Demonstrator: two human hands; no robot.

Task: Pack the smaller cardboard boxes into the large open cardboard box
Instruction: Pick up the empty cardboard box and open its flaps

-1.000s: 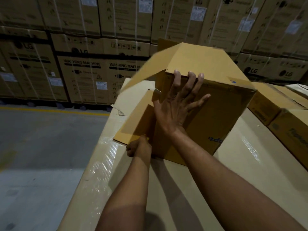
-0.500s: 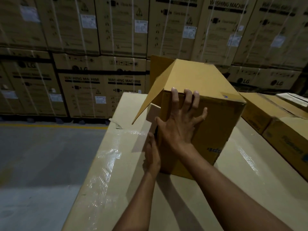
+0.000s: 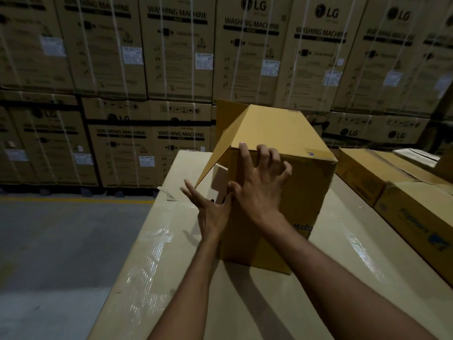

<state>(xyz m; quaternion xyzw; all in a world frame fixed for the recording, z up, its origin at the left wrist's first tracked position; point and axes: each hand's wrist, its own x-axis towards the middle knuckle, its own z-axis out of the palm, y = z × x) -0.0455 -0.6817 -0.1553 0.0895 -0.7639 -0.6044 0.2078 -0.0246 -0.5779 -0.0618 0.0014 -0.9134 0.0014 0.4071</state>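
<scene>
A large brown cardboard box [image 3: 304, 197] lies on its side on a pale, plastic-wrapped carton, with its open end facing left and its flaps spread out. My right hand [image 3: 257, 182] presses on the box's near face, fingers bent over the top edge. Beside the opening, my left hand [image 3: 210, 209] has straight, spread fingers against a small pale box [image 3: 218, 182] that sits partly inside the opening. The rest of the small box is hidden inside.
The pale carton [image 3: 343, 278] serves as a work surface; its left edge drops to a grey floor [image 3: 61, 241] with a yellow line. More brown boxes [image 3: 392, 200] lie at the right. Stacked washing-machine cartons [image 3: 171, 57] form a wall behind.
My left hand rose from the box's lower corner and opened against the small pale box at the opening. The large box settled flatter, and my right fingers curled over its top edge.
</scene>
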